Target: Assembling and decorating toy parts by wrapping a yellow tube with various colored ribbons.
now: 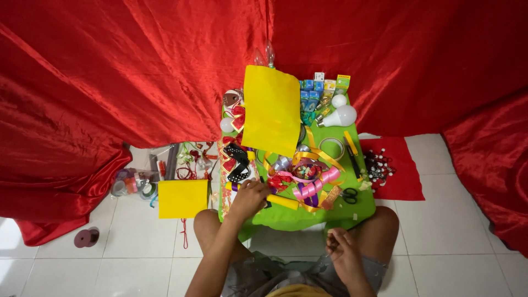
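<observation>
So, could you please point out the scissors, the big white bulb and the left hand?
scissors point(348, 194), head view, on the black handles.
big white bulb point(344, 115), head view, on the round glass part.
left hand point(248, 199), head view, on the back of the hand, resting on a yellow roll point(283, 202).

The scene is lit brightly and evenly from above, and colours are rendered saturated. Soft sheen is seen along the folds of the red satin cloth point(110, 71), with deeper shade held in its creases. Mild glare is caught on the white floor tiles point(462, 220). Only faint shadow is cast beneath the fingers of the left hand point(248, 199). Wide-angle bending is noticed toward the edges, and small items beyond the fingertips are resolved poorly.
</observation>
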